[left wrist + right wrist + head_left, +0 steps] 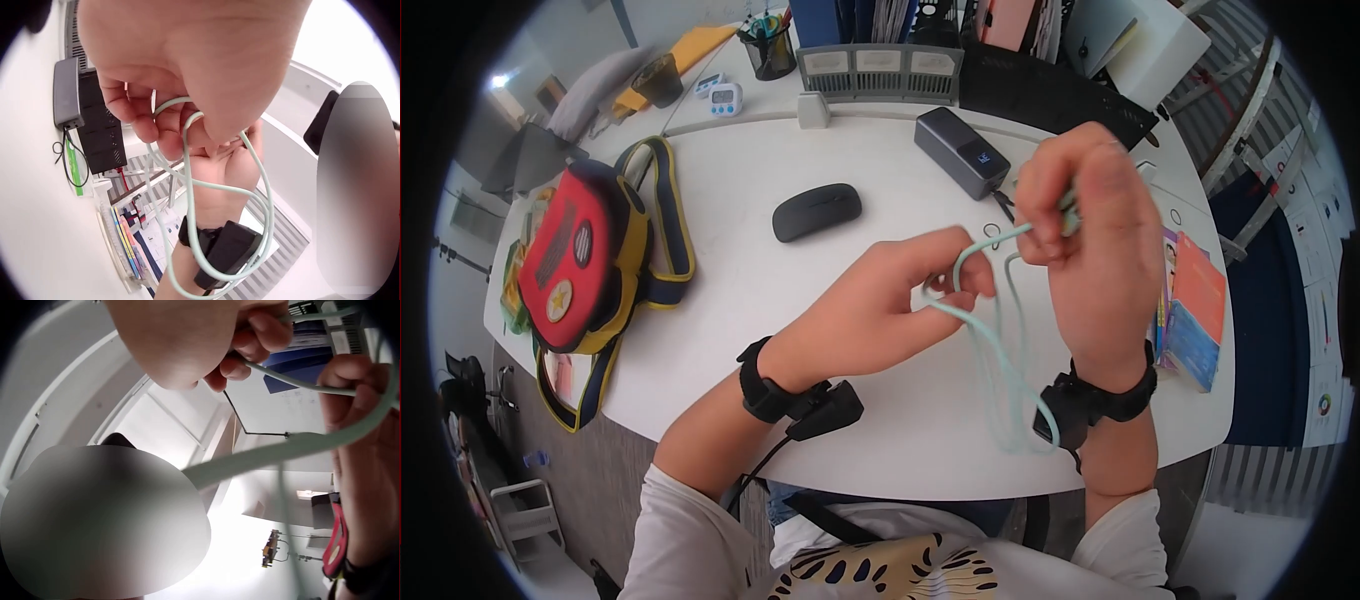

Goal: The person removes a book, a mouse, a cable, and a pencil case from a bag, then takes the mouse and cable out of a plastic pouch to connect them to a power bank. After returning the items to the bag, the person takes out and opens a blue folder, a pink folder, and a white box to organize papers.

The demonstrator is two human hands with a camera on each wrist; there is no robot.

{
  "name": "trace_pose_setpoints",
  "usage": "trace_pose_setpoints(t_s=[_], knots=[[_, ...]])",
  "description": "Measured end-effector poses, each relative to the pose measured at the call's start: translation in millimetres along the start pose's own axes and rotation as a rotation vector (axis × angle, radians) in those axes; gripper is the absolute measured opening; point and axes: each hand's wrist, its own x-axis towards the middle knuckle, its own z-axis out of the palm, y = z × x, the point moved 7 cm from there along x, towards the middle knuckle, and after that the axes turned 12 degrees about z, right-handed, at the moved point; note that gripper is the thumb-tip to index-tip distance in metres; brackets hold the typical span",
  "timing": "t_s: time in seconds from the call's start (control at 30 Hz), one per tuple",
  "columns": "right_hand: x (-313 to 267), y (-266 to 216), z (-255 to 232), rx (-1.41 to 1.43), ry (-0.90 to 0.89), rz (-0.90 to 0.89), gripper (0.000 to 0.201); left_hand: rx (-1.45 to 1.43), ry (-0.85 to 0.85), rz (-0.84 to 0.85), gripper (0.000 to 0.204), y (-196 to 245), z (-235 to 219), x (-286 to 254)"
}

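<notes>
A thin mint-green cable (pixel 1004 356) is held between both hands above the white table, its slack hanging in loose loops. My left hand (pixel 890 295) pinches it between thumb and fingers, where it bends into a small loop. Higher and to the right, my right hand (pixel 1105 240) grips another stretch with curled fingers. In the left wrist view, several loops of the cable (pixel 270 206) dangle below the left hand (pixel 187 62), in front of the right wrist. From the right wrist, the cable (pixel 269 460) runs across close to the camera. Its ends are hidden.
A black mouse (pixel 817 212) lies mid-table, and a grey power bank (pixel 962 152) with a short black cord sits behind the hands. At left is a red bag (pixel 570 255) with straps; books (pixel 1197 310) lie at right. A grey rack (pixel 880 75) stands behind.
</notes>
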Motion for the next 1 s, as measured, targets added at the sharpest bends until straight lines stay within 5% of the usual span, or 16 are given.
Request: trace_pose_setpoints(t_s=[0.1, 0.17, 0.23, 0.37, 0.47, 0.53, 0.6, 0.7, 0.8, 0.87, 0.97, 1.0], knots=[[2, -18, -19, 0.127, 0.032, -0.011, 0.046, 0.008, 0.095, -0.048, 0.008, 7, -8, 0], [1, -33, -36, 0.338, 0.052, -0.105, 0.045, -0.081, 0.276, -0.011, 0.022, 9, -22, 1], [-1, -44, -60, 0.422, 0.041, -0.159, 0.044, -0.003, 0.304, -0.012, 0.028, 7, -42, 0], [-14, -68, -135, 0.563, 0.095, -0.264, 0.038, -0.299, 0.427, 0.021, 0.028, -29, -93, -15], [-27, -79, -188, 0.643, 0.067, -0.299, 0.032, 0.012, 0.518, -0.071, 0.028, -31, -128, -23], [-31, -81, -196, 0.679, 0.18, -0.336, 0.031, 0.476, 0.461, -0.071, 0.031, -22, -138, -22], [-37, -82, -207, 0.715, 0.294, -0.366, 0.03, 0.517, 0.523, 0.041, 0.031, -20, -143, -24], [-45, -87, -219, 0.781, 0.158, -0.38, 0.029, 0.325, 0.708, 0.156, 0.033, -5, -144, -28], [-55, -95, -231, 0.853, 0.192, -0.418, 0.03, -0.085, 0.438, 0.067, 0.046, -6, -142, -30], [-54, -96, -224, 1.137, 0.054, -0.219, 0.031, -0.187, 0.317, -0.051, 0.05, -2, -136, -36], [-54, -107, -206, 1.065, -0.112, -0.188, 0.03, -0.362, 0.172, -0.206, 0.051, -8, -124, -42], [-54, -109, -203, 1.047, -0.106, -0.221, 0.029, -0.367, -0.021, -0.304, 0.056, -9, -108, -42]])
